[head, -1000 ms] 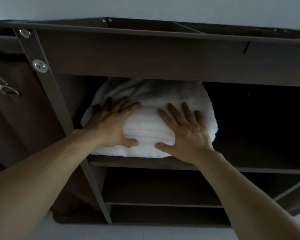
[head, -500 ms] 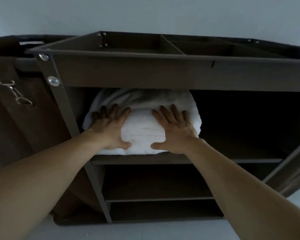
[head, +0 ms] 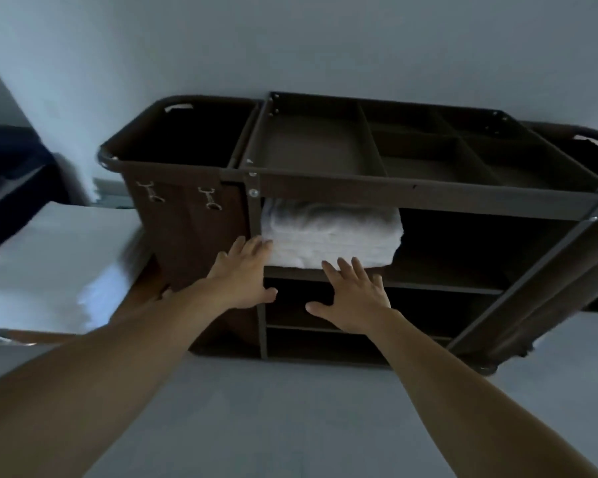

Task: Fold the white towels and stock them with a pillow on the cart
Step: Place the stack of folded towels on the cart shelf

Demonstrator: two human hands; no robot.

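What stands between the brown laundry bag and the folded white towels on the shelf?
In the head view, a dark upright frame post stands between the laundry bag and the towels.

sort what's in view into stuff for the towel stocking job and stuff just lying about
Job: folded white towels; cart; left hand; right hand.

Lying about: brown bag; metal hooks on it; dark blue thing, far left.

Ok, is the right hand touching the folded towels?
Cannot tell. Head view: fingertips of the right hand overlap the lower front edge of the folded towels; neither contact nor gap shows plainly.
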